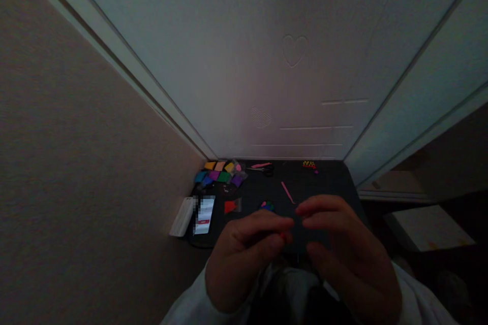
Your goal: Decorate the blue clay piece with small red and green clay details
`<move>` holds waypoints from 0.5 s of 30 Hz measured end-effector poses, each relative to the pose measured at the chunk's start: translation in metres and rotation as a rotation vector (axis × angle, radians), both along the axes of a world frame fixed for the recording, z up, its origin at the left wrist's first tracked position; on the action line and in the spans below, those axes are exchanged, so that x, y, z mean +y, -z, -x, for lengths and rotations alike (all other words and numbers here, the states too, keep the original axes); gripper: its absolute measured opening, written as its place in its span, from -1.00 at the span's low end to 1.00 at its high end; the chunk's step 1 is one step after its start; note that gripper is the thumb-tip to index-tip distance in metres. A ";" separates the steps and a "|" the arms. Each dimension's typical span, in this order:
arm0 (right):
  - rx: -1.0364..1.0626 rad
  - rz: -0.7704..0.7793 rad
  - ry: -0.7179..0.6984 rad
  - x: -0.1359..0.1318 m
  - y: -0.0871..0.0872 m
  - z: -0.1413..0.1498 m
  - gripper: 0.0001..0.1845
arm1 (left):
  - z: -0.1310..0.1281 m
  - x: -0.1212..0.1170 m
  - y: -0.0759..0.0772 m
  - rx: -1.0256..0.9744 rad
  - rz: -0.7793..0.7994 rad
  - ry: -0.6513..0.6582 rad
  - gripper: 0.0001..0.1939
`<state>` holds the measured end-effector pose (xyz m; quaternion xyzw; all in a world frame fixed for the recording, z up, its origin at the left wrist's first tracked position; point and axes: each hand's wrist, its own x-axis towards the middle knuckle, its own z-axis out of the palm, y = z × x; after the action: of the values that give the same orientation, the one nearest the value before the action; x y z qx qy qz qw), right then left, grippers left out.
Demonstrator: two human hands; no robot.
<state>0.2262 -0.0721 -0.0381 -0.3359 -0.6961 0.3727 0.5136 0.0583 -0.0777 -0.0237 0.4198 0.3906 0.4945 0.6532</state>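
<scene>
"While I look down through the head feed, I count two bare hands. What is the left one doing?"

"My left hand (pixel 247 254) pinches one small red piece (pixel 282 236) between thumb and fingers, over the near side of the dark table (pixel 324 183)."

"And the other?"

"My right hand (pixel 351 254) is open beside it, its fingers curved and apart from the thumb, with nothing that I can make out in it."

"How many packets?"

"I make it about nine coloured packets (pixel 223 177) grouped at the far left, some overlapping, so I can't swear to the number. One orange-red packet (pixel 230 206) lies apart, nearer me."

"Tools?"

"Three: one pair of scissors (pixel 268 170), one pink tool (pixel 261 165) next to it, and one pink stick-like tool (pixel 287 193) closer to my right hand."

"Anything else?"

"One lit phone (pixel 205 216), one white object (pixel 182 217) on its left, one multicoloured lump (pixel 267 206) just beyond my left hand, and, at the far right, one red piece with yellow dots (pixel 309 164) near one tiny purple bit (pixel 316 172). Two hearts (pixel 295 51) mark the pale panel (pixel 229 61) behind."
</scene>
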 end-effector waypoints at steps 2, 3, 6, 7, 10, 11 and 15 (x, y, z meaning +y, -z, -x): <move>-0.002 -0.016 -0.016 0.000 0.000 -0.001 -0.70 | -0.003 -0.003 -0.002 -0.072 0.071 -0.027 -0.80; -0.007 -0.024 -0.021 0.000 -0.001 -0.002 -0.70 | -0.005 -0.005 -0.002 -0.092 0.091 -0.040 -0.82; -0.034 -0.062 -0.029 -0.001 -0.003 -0.006 -0.69 | -0.009 -0.009 -0.002 -0.075 0.088 -0.064 -0.93; -0.044 -0.072 -0.030 -0.002 -0.004 -0.008 -0.69 | -0.010 -0.011 -0.001 -0.058 0.076 -0.071 -0.95; -0.054 -0.078 -0.033 -0.004 -0.004 -0.015 -0.71 | -0.016 -0.015 0.000 -0.010 0.051 -0.087 -0.96; -0.054 -0.076 -0.035 -0.005 -0.004 -0.017 -0.71 | -0.018 -0.016 0.000 -0.004 0.048 -0.091 -0.95; -0.033 -0.066 -0.043 -0.007 -0.002 -0.024 -0.71 | -0.027 -0.019 -0.002 -0.044 0.068 -0.126 -0.98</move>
<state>0.2504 -0.0790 -0.0357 -0.3098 -0.7234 0.3548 0.5048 0.0852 -0.0972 -0.0213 0.3611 0.4183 0.5302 0.6431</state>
